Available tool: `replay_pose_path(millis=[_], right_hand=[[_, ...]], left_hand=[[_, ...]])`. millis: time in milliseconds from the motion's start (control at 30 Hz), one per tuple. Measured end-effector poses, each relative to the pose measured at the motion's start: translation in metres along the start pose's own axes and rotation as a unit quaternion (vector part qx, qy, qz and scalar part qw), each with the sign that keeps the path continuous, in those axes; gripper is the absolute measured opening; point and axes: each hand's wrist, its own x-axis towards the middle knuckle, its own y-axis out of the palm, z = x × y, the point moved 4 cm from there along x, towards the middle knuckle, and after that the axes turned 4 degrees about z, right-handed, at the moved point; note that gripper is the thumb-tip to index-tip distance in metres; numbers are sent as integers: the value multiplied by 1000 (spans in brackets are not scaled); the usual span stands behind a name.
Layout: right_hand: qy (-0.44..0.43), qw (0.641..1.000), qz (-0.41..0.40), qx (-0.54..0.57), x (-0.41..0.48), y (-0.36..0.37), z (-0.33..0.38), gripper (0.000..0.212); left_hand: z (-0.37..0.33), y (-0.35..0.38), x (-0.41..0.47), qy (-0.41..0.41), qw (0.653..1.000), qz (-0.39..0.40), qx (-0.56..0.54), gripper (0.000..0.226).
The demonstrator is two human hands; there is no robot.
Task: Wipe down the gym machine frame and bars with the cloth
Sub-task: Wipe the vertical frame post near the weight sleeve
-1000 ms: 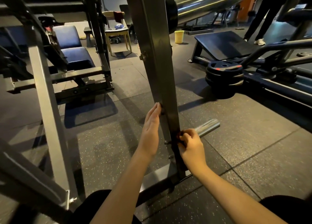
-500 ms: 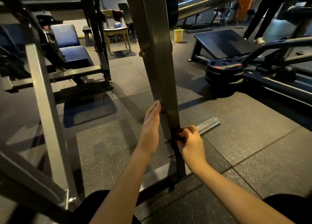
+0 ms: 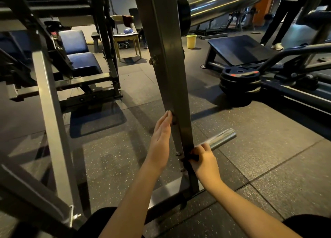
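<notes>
Frame upright (image 3: pixel 168 58): left hand (image 3: pixel 160 142), fingers (image 3: pixel 165 120) straight, on left edge; right hand (image 3: pixel 204 159) pinches cloth (image 3: pixel 192 156) lower.

- Frame post (image 3: pixel 172 58), centre of frame: dark grey metal with a dull sheen.
- Cloth (image 3: pixel 193 157), lower centre: black.
- Peg bar (image 3: pixel 222 138), right of centre: bright silver chrome.
- Floor (image 3: pixel 268 166): dark grey tiles, speckled throughout with fine pale flecks.
- Seat pads (image 3: pixel 75 42), upper left: dark blue.
- Side frame (image 3: pixel 52 112), left: light grey.
- Bucket (image 3: pixel 191 41), upper centre: yellow.
- Weight plates (image 3: pixel 240 80), right: black with red markings.
- Column (image 3: pixel 263 6), upper right: orange.
</notes>
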Motion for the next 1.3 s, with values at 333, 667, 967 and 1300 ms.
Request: replay_pose_path(millis=[333, 667, 967, 1300], right_hand=[[60, 992, -38, 108, -7, -1, 13, 30], [-75, 986, -128, 82, 16, -36, 56, 22], [17, 994, -47, 97, 5, -33, 43, 27], [-33, 986, -63, 154, 38, -77, 88, 31]], left_hand=[[-3, -2, 1, -3, 1000, -4, -2, 68], [0, 0, 2, 1, 1000, -12, 9, 67], [1, 4, -4, 2, 999, 3, 33, 64], [0, 8, -7, -4, 997, -14, 80, 30]])
